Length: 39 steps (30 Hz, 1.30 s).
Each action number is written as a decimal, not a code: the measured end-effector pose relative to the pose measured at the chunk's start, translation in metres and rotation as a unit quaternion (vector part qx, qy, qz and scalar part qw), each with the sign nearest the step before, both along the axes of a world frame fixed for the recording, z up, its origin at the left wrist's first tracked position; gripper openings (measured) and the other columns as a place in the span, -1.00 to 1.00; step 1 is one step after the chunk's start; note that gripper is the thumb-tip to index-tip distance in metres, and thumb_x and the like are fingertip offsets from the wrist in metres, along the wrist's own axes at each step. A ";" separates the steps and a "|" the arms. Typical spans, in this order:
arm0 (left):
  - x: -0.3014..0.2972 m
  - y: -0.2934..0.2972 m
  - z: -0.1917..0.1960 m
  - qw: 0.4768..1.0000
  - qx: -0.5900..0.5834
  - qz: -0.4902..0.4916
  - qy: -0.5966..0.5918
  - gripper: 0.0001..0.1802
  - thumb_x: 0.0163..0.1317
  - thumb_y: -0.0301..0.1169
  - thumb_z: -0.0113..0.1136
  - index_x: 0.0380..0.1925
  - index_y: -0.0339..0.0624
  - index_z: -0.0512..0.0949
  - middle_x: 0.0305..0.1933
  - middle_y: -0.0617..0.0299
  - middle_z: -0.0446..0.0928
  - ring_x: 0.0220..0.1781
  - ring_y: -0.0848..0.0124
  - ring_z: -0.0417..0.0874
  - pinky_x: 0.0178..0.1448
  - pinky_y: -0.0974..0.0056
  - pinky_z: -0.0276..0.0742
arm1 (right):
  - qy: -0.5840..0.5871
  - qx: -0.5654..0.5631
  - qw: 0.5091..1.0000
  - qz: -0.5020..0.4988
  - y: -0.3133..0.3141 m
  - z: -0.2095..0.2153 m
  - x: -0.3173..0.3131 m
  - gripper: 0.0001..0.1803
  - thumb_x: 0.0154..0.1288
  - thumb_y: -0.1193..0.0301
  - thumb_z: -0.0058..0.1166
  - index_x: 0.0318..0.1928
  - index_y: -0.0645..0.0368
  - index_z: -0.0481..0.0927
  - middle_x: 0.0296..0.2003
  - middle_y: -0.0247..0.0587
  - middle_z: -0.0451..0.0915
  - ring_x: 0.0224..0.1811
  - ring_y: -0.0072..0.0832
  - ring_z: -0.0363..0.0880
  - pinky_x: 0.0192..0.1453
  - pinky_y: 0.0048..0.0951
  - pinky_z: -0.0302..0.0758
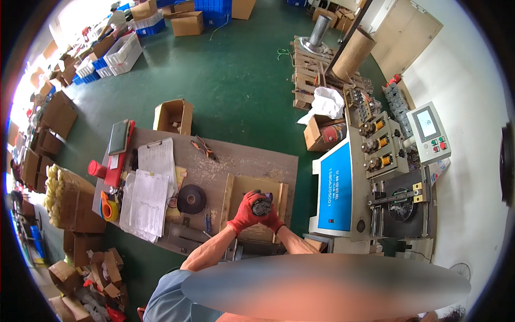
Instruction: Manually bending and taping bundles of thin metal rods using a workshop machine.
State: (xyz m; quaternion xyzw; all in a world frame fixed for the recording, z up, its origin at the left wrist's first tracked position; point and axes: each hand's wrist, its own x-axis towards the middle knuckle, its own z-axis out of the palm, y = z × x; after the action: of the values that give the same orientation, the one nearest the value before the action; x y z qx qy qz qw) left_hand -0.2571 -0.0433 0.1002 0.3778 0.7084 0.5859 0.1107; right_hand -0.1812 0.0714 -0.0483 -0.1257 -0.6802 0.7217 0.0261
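My left hand (245,213) and my right hand (274,219), both in red gloves, are closed around a dark round piece (261,207) with a mottled grey top. Its exact kind cannot be made out, and the gloves cover its sides. They hold it above a shallow wooden tray (228,202) at the right of the brown table (252,161). To the left of the tray lie a black roll of tape (191,199) and a small blue-handled tool (208,222). Pliers with orange-and-black handles (204,148) rest farther back among pale crumbs.
Papers (148,196), a clipboard (156,155) and an orange tape roll (110,210) cover the table's left side. A machine with a blue panel (333,188) and a control box (429,132) stands to the right. Beyond the table's far edge is an open carton (174,115).
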 end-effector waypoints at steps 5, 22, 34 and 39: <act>0.002 -0.001 0.000 0.996 -0.029 0.008 0.080 -0.42 -0.27 -0.28 0.49 -0.11 -0.07 0.58 -0.02 0.11 0.57 0.17 0.05 0.48 0.34 0.03 0.30 | 0.071 0.059 0.996 0.006 0.008 0.044 0.011 -0.38 0.03 0.42 0.33 0.16 0.08 0.42 0.13 -0.19 0.49 0.16 -0.45 0.46 0.23 -0.36 0.41; 0.016 0.021 0.000 0.981 -0.046 0.148 0.112 -0.37 -0.28 -0.22 0.51 -0.11 -0.17 0.56 -0.12 0.11 0.63 0.06 0.11 0.59 0.37 0.01 0.25 | 0.093 -0.037 0.994 -0.033 -0.005 0.041 0.013 -0.45 0.22 0.43 0.15 0.23 0.12 0.35 0.16 -0.25 0.47 0.21 -0.45 0.43 0.30 -0.35 0.37; 0.016 0.018 -0.005 0.982 -0.057 0.148 0.101 -0.44 -0.24 -0.25 0.49 -0.15 -0.13 0.57 -0.15 0.13 0.64 0.07 0.06 0.57 0.33 0.01 0.29 | 0.095 -0.060 0.993 -0.037 -0.006 0.053 0.016 -0.47 0.26 0.42 0.11 0.24 0.12 0.33 0.17 -0.24 0.46 0.22 -0.46 0.42 0.31 -0.35 0.36; 0.016 0.018 -0.003 0.986 -0.054 0.134 0.078 -0.39 -0.24 -0.23 0.49 -0.09 -0.13 0.56 -0.10 0.12 0.63 0.12 0.03 0.53 0.34 0.00 0.29 | 0.114 -0.242 0.962 -0.048 -0.015 0.056 0.006 -0.47 0.27 0.42 0.10 0.24 0.13 0.33 0.17 -0.24 0.46 0.23 -0.46 0.41 0.32 -0.35 0.36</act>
State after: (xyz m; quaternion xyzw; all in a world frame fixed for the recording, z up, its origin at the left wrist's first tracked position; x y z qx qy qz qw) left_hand -0.2413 -0.0248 0.0971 0.3176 0.7895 0.5252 -0.0045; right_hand -0.1753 0.0568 0.0075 -0.0778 -0.4712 0.8721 0.1063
